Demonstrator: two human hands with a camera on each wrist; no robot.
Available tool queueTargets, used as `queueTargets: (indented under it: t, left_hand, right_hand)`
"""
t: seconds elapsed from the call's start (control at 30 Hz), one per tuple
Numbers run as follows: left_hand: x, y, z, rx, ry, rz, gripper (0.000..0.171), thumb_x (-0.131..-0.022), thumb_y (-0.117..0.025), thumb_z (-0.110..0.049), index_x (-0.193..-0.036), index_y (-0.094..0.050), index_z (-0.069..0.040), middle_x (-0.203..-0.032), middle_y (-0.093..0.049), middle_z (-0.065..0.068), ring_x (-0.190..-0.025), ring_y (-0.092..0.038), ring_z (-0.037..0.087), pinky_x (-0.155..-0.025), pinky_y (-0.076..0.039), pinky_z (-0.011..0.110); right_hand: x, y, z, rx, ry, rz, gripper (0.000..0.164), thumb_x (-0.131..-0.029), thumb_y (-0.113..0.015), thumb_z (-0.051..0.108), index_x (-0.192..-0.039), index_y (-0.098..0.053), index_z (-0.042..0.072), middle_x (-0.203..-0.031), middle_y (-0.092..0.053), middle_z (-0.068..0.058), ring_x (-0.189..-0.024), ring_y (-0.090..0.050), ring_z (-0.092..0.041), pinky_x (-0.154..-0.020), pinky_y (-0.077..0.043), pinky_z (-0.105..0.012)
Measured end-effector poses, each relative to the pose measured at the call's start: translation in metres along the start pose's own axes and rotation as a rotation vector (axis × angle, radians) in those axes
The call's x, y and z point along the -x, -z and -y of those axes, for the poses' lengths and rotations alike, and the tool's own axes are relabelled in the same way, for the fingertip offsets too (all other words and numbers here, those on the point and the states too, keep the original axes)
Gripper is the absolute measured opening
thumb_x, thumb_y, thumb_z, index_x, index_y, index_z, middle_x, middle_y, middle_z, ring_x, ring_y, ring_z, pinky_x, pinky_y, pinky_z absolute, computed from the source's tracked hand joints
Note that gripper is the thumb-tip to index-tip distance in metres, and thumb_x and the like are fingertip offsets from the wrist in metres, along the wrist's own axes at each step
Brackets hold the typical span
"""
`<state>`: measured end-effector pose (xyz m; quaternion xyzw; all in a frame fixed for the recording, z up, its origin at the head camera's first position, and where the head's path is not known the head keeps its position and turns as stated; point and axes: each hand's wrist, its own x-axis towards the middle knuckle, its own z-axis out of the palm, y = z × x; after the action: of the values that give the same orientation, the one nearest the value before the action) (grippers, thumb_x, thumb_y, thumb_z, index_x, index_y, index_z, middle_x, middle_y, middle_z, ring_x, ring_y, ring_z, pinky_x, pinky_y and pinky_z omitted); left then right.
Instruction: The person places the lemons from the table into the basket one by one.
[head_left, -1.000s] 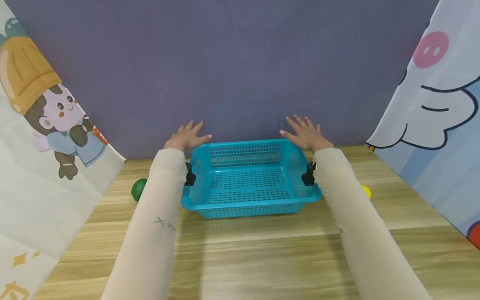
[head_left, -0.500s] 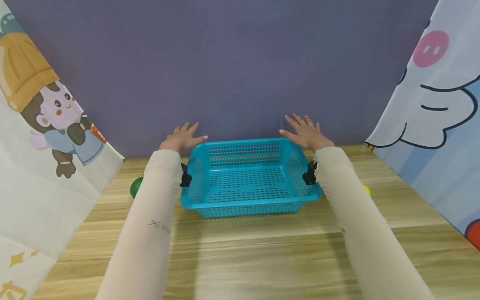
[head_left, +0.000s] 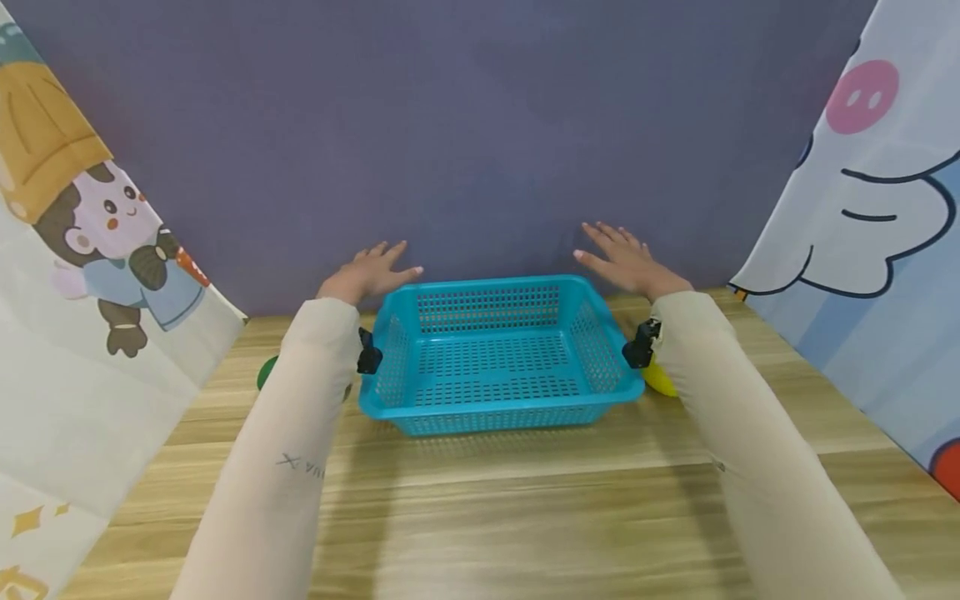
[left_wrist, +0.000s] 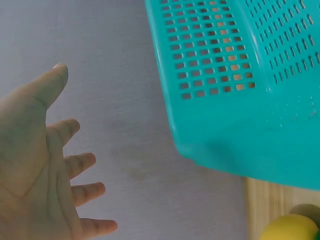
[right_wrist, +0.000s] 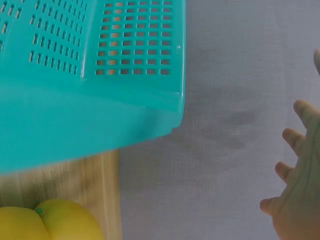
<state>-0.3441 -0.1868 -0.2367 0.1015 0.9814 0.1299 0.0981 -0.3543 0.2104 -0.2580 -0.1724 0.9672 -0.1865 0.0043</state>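
A turquoise plastic basket (head_left: 491, 410) with slotted walls stands upright on the wooden table, nothing inside it. Past its far left corner my left hand (head_left: 367, 273) is held with fingers spread, thumb toward the rim. My right hand (head_left: 628, 265) is off the far right corner, its fingers extended too. In the wrist views, gaps separate the left palm (left_wrist: 30, 160) and the right palm (right_wrist: 302, 185) from the basket. Neither hand holds anything. Under the right sleeve a yellow rounded thing (head_left: 660, 380) shows; the right wrist view has yellow fruit-like lobes (right_wrist: 70, 220) with a green spot.
A green round thing (head_left: 266, 372) peeks out left of the left forearm. Low in the left wrist view sits another yellow rounded thing (left_wrist: 290, 229). A grey-purple backdrop (head_left: 480, 142) rises behind the basket, and printed cartoon sheets (head_left: 112, 233) flank the table.
My right hand and forearm have shifted right, away from the basket, uncovering more of the yellow thing. The left forearm has slid left, covering more of the green thing. The basket stays put.
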Motion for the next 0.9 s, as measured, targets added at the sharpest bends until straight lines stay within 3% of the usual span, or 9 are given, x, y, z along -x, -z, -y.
queueTargets:
  t: [0.13, 0.47, 0.9]
  left_hand:
    - [0.001, 0.002, 0.003, 0.021, -0.022, 0.004, 0.075, -0.096, -0.029, -0.059, -0.152, 0.002, -0.020, -0.157, 0.007, 0.016, -0.140, 0.007, 0.044, -0.106, -0.005, 0.068]
    - [0.007, 0.002, 0.014, 0.041, -0.077, -0.019, 0.074, -0.097, -0.028, -0.056, -0.152, 0.001, -0.016, -0.156, 0.006, 0.020, -0.140, 0.006, 0.045, -0.106, -0.004, 0.068]
    - [0.014, -0.004, 0.019, 0.039, -0.103, -0.063, 0.073, -0.097, -0.031, -0.056, -0.153, -0.003, -0.017, -0.156, 0.002, 0.020, -0.140, 0.002, 0.046, -0.105, -0.007, 0.068]
  right_hand:
    - [0.004, 0.004, -0.007, -0.060, 0.040, -0.032, 0.074, -0.097, -0.027, 0.058, -0.153, -0.002, 0.015, -0.157, 0.005, -0.016, -0.141, 0.010, -0.041, -0.107, 0.007, -0.063]
    - [0.024, 0.004, -0.021, -0.116, 0.061, -0.006, 0.071, -0.098, -0.031, 0.052, -0.153, -0.004, 0.015, -0.157, 0.005, -0.017, -0.141, 0.012, -0.039, -0.107, 0.008, -0.064]
    - [0.040, -0.014, -0.026, -0.163, 0.151, -0.034, 0.065, -0.101, -0.032, 0.042, -0.152, -0.010, 0.009, -0.156, -0.001, -0.020, -0.141, 0.005, -0.043, -0.108, 0.006, -0.062]
